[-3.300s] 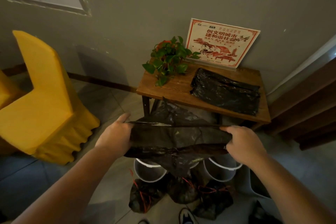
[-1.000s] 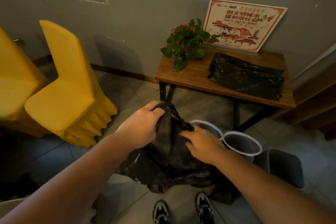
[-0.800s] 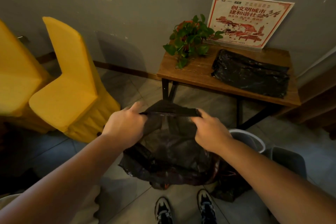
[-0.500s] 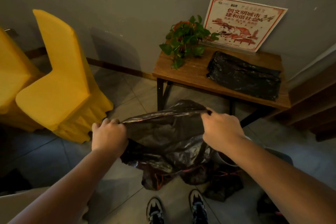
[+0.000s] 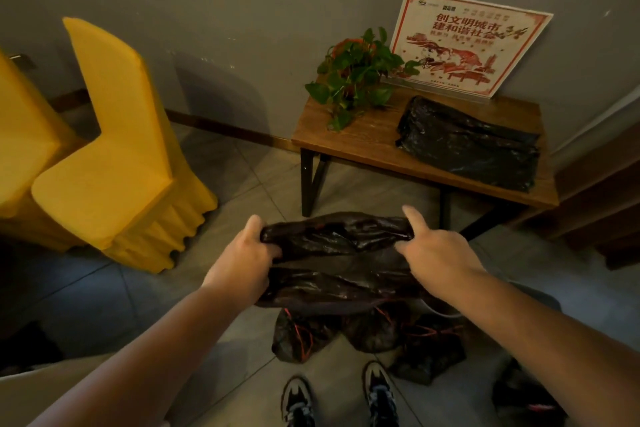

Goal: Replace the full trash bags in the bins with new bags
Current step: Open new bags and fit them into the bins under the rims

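I hold a new black trash bag [image 5: 337,253] stretched between both hands in front of me. My left hand [image 5: 242,262] grips its left edge and my right hand [image 5: 438,255] grips its right edge, index finger raised. Below the bag, several tied full black bags with red drawstrings [image 5: 367,336] lie on the floor by my shoes. A sliver of a white bin rim [image 5: 441,311] shows under my right forearm; the rest of the bins is hidden. A stack of folded black bags [image 5: 467,144] lies on the wooden side table [image 5: 349,144].
A potted green plant [image 5: 353,76] and a red-and-white sign [image 5: 467,45] stand on the table against the grey wall. Yellow covered chairs [image 5: 114,156] stand to the left. Another dark bag [image 5: 526,399] lies at the lower right. Wooden trim runs along the right.
My hands have spread the bag's mouth wider and lowered it over the bins, which it now hides. The view has tilted slightly down.
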A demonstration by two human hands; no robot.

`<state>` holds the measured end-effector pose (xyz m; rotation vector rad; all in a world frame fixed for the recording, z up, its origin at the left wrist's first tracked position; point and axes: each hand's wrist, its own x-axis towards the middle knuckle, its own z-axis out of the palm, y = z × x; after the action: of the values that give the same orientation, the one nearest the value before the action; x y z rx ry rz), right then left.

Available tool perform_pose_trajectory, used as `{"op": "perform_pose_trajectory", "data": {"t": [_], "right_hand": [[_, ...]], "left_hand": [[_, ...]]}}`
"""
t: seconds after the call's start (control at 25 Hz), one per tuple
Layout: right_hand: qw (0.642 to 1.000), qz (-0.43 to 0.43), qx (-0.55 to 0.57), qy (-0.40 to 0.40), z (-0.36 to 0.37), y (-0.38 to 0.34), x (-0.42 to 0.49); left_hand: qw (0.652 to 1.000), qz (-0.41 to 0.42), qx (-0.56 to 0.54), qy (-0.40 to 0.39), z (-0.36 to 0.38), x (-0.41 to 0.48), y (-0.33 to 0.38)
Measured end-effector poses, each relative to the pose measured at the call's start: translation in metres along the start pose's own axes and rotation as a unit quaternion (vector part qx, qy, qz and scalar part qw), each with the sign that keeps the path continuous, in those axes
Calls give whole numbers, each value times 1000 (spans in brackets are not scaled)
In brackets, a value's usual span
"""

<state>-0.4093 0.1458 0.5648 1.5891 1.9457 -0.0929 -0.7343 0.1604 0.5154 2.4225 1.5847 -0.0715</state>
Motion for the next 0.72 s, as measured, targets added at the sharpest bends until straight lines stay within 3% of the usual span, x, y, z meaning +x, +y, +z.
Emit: {"op": "perform_pose_trajectory", "data": {"t": [0.12, 0.28, 0.44, 0.56, 0.64, 0.72], "right_hand": [[999, 33, -20, 6, 7, 4, -5], [996, 46, -3, 74, 19, 1, -7], [972, 58, 195, 121, 18, -1, -6], [950, 76, 236, 189, 19, -8, -6], [951, 88, 244, 167, 23, -12, -4], [955, 103, 241, 138, 30, -9, -5]], "left_hand": [[997, 22, 55, -52, 5, -6, 0], [992, -64, 69, -85, 8, -4, -1], [983, -163, -71, -44, 11, 7, 0], [967, -174, -183, 23, 10, 12, 10], [971, -148, -179, 54, 12, 10, 17], [983, -114, -140, 36, 15, 5, 18]]}}
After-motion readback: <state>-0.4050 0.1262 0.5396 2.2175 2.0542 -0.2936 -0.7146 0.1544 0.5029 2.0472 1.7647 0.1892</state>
